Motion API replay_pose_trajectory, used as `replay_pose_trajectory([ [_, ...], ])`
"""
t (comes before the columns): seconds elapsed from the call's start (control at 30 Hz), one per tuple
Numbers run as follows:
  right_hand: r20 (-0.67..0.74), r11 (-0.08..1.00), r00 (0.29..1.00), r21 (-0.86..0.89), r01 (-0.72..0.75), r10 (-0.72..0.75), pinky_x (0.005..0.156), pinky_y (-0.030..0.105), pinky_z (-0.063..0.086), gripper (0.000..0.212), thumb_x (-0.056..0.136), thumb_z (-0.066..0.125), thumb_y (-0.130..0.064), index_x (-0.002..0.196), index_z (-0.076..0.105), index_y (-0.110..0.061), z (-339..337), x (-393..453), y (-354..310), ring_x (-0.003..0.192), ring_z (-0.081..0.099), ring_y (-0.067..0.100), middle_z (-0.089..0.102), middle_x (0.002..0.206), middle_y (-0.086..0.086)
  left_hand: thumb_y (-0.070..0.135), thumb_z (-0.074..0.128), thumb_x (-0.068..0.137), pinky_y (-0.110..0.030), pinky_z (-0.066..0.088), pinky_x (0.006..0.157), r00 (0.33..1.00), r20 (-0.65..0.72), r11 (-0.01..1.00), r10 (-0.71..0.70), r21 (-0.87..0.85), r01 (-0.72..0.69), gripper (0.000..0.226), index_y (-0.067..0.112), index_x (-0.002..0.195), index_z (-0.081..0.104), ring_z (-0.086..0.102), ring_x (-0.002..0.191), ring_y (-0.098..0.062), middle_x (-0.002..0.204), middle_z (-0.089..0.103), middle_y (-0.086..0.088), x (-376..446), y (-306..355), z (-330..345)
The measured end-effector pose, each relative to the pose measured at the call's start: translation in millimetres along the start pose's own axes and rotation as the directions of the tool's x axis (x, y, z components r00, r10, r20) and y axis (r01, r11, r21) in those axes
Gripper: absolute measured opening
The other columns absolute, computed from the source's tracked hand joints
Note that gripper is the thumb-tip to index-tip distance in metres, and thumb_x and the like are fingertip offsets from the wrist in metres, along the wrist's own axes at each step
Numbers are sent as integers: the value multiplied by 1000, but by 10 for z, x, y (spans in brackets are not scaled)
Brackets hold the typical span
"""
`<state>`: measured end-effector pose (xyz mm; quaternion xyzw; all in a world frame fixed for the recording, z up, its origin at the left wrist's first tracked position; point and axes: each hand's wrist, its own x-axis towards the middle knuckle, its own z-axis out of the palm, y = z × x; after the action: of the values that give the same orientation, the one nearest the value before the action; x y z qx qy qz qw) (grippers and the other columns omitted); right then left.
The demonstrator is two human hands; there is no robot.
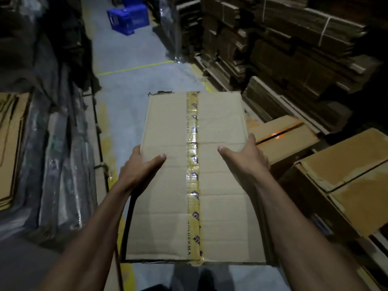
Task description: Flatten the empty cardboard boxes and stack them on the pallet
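Observation:
I carry a cardboard box [218,185] in front of me above the grey aisle floor, its top face sealed by a yellow printed tape strip [194,175] running away from me. My left hand [139,168] grips its left edge, thumb lying on the top face, fingers hidden underneath. My right hand [245,154] grips the right edge the same way, thumb on top. The box's underside is hidden.
Tall stacks of flattened cardboard [294,49] line the right side. Two boxes [346,185] [287,139] stand on the floor at my right. Wrapped dark bundles [58,154] and flat cardboard [10,143] fill the left. A blue crate [128,18] sits far down the aisle.

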<state>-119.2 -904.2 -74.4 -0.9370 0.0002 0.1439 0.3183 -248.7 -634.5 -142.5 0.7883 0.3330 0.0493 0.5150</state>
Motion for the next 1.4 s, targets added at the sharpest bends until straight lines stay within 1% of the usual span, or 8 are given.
replay_pose_trajectory([
  [0.17,110,992,986,-25,-121,123,103,47,42,91,80,57,-63,154,14,-32,805,50,326,128,50,41,52,145,10,82,74,57,-50,53,94,991,47,992,-122,0,122,63,57,106,43,66,106,-23,113,67,16,125,-827,95],
  [0.37,192,951,932,-21,-308,306,97,44,46,85,85,63,-48,152,17,-25,1773,175,984,118,54,39,56,134,10,72,68,63,-44,49,100,962,82,960,-262,125,251,74,43,126,44,64,107,-23,114,67,14,198,-1704,462],
  [0.47,233,926,900,-11,-377,369,94,42,48,72,78,65,-48,140,33,-28,2230,200,1328,104,57,34,60,115,3,73,67,65,-42,49,97,947,101,944,-306,158,289,78,40,132,42,64,105,-22,114,65,14,259,-2215,657],
  [0.6,274,918,885,17,-396,376,94,49,51,71,66,63,-54,131,42,-38,2929,372,1816,100,61,31,64,110,1,79,64,61,-48,50,98,928,95,922,-361,186,340,81,40,129,42,63,110,-26,116,64,12,429,-2916,937],
  [0.73,287,933,895,5,-359,343,101,49,46,73,79,68,-61,140,39,-34,3489,581,2219,113,57,35,61,123,3,78,65,61,-48,49,100,922,83,914,-377,193,356,79,40,127,43,63,112,-26,118,66,12,612,-3507,1230],
  [0.9,209,944,922,-12,-331,326,106,54,42,87,77,66,-70,147,33,-31,4158,863,2686,124,52,37,56,138,5,79,60,63,-49,46,100,933,45,906,-358,258,335,86,36,134,40,61,114,-29,119,64,12,885,-4054,1636],
  [1.17,144,978,967,-6,-211,210,107,48,40,90,79,68,-65,152,29,-29,4989,1098,2878,128,51,37,54,142,6,76,62,63,-51,45,103,936,-54,916,-347,192,351,92,30,139,40,57,121,-31,133,61,2,1148,-4825,1763],
  [1.4,206,959,938,-13,-282,278,112,50,34,97,87,65,-60,159,11,-23,5600,1318,3541,140,40,38,33,159,10,61,69,81,-42,45,94,916,-66,889,-396,220,401,77,22,139,37,57,118,-36,132,60,-7,1218,-5539,2460],
])
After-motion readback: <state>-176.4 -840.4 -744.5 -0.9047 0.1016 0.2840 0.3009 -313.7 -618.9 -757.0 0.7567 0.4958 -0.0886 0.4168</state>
